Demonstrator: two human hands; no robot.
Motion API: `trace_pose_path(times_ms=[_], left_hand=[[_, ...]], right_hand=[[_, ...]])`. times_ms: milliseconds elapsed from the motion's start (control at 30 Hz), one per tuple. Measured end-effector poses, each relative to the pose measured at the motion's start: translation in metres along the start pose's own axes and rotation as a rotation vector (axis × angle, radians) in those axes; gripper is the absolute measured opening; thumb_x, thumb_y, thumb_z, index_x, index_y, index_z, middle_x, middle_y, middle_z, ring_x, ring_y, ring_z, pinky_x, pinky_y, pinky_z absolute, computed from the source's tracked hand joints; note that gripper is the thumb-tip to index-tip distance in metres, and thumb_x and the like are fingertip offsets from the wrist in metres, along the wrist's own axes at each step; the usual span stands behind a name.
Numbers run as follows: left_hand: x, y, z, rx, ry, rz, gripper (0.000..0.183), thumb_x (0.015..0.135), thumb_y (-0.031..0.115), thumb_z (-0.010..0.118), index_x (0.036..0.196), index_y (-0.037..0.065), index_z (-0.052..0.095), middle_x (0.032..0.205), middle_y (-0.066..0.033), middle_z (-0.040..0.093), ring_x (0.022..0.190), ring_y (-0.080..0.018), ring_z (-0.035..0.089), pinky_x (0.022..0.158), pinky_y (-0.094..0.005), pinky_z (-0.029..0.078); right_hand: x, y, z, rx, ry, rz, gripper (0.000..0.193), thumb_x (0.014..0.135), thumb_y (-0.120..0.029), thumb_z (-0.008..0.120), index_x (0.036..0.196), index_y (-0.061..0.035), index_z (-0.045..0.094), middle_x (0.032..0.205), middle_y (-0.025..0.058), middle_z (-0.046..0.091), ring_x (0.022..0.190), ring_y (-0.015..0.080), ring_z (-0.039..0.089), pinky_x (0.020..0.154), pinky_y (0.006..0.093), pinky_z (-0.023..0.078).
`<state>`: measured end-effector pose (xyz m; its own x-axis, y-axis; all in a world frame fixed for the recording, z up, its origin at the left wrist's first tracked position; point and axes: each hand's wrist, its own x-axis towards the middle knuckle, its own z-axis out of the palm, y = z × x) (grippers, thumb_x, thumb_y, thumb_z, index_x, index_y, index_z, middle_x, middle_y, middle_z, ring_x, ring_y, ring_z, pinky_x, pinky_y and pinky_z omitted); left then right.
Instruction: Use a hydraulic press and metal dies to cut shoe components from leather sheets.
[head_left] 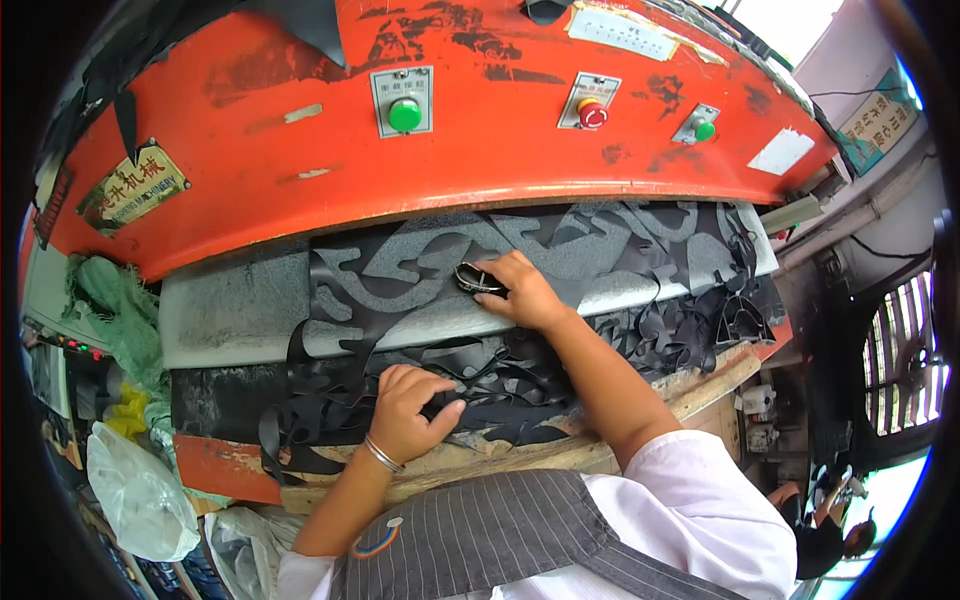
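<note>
Across the far side of the bench stands a red cutting press (250,175), its front face carrying push buttons above the working gap. Below it lies a pale cutting pad (225,305), broad and flat, its surface scuffed dark in places. On the pad rests a black sheet (325,298) riddled with curved cut-outs; it looks thin and limp, likely to sag or catch if lifted by one of its narrow bridges, so a wider uncut margin seems the better hold. Nearer the person, tangled black offcut strips (665,345) spill along the bench, curling and apparently light and soft.

The left hand (408,412) hovers over or rests among these strips, fingers loosely bent and thumb spread away; no grip shows, and contact is hard to tell. The right hand (525,292) pinches a small oval cutting die (478,281) between thumb and fingers, above the cut-out part of the sheet; whether it touches down is unclear. The die looks like rigid metal, probably light enough for one hand, with rims that may be sharp: its side walls seem the safest place to hold.
</note>
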<state>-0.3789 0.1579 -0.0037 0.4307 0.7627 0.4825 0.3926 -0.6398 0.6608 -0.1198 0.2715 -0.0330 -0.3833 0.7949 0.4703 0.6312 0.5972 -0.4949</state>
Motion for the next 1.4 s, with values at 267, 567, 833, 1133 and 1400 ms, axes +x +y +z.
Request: trace_pose_path(times_ms=[267,567,833,1133,1400], left_hand=[[0.06,0.006,-0.022,0.15,0.266,-0.107,0.008,0.08,0.014,0.068,0.079,0.006,0.066,0.08,-0.009,0.064,0.079,-0.0286,0.058,0.072,-0.0376,0.045],[0.144,0.081,-0.057,0.464,0.492,0.151,0.02,0.088,0.012,0.06,0.073,0.0,0.055,0.07,-0.0138,0.05,0.065,-0.0318,0.05,0.061,-0.0399,0.04],[0.009,0.116,0.021,0.272,-0.06,-0.295,0.032,0.09,0.029,0.061,0.068,0.005,0.059,0.071,-0.0133,0.054,0.068,-0.0332,0.056,0.061,-0.0442,0.045],[-0.082,0.162,0.109,0.414,0.025,-0.483,0.019,0.08,0.027,0.067,0.072,0.011,0.071,0.071,-0.0042,0.06,0.073,-0.0251,0.058,0.065,-0.0387,0.048],[-0.078,0.148,0.113,0.446,0.095,-0.433,0.02,0.074,0.023,0.07,0.063,0.006,0.066,0.067,-0.0062,0.059,0.069,-0.0272,0.057,0.062,-0.0394,0.047]], right_hand=[[-0.019,0.003,-0.06,-0.08,0.28,0.16,0.08,0.068,-0.043,0.081,0.133,-0.0077,0.05,0.128,0.0154,0.053,0.12,0.0352,0.046,0.101,0.0466,0.036],[0.011,0.034,-0.271,-0.661,1.201,0.338,0.067,0.099,-0.043,0.045,0.146,0.0006,0.027,0.151,0.0262,0.023,0.141,0.0396,0.019,0.114,0.0495,0.017],[-0.062,0.011,-0.259,-0.325,1.028,0.158,0.055,0.099,-0.033,0.049,0.139,0.0021,0.037,0.147,0.0218,0.028,0.138,0.0336,0.024,0.112,0.0463,0.021],[-0.046,-0.042,-0.175,0.009,0.803,-0.159,0.034,0.09,-0.012,0.059,0.121,0.0015,0.054,0.124,0.0175,0.052,0.117,0.0304,0.047,0.102,0.0399,0.035],[-0.042,-0.057,-0.133,0.061,0.285,-0.179,0.017,0.085,-0.011,0.065,0.099,-0.0019,0.064,0.095,0.0147,0.064,0.088,0.0332,0.058,0.079,0.0404,0.046]])
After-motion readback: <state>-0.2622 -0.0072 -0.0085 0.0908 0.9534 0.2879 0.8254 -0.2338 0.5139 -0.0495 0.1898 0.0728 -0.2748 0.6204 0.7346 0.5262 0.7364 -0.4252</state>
